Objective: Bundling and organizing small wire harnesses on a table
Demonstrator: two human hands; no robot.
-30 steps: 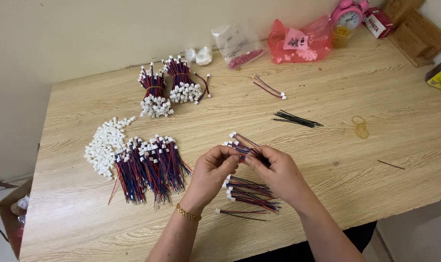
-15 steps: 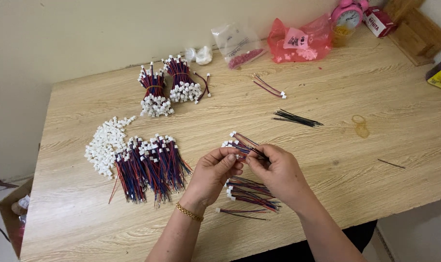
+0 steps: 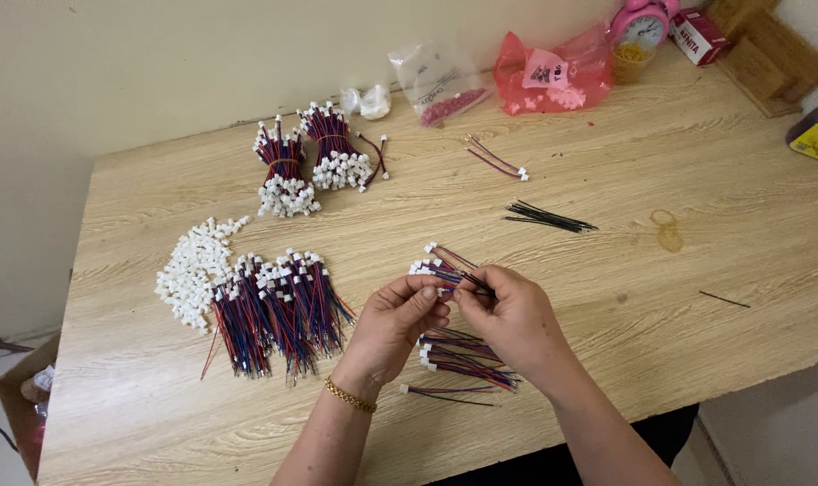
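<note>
My left hand (image 3: 393, 328) and my right hand (image 3: 510, 319) meet over the table's front middle, both pinching a small bunch of red and blue wires with white plug ends (image 3: 438, 264) that fans out up and to the left. Under my hands lies a loose heap of the same plugged wires (image 3: 467, 364). To the left is a wide spread of plugged wires (image 3: 278, 310), and beside it a pile of loose white plugs (image 3: 190, 274).
Two tied wire bundles (image 3: 305, 162) stand at the back of the wooden table (image 3: 607, 270). A few black ties (image 3: 548, 218), a rubber band (image 3: 668, 229), plastic bags (image 3: 544, 76), a pink alarm clock (image 3: 643, 27) and boxes sit to the back right.
</note>
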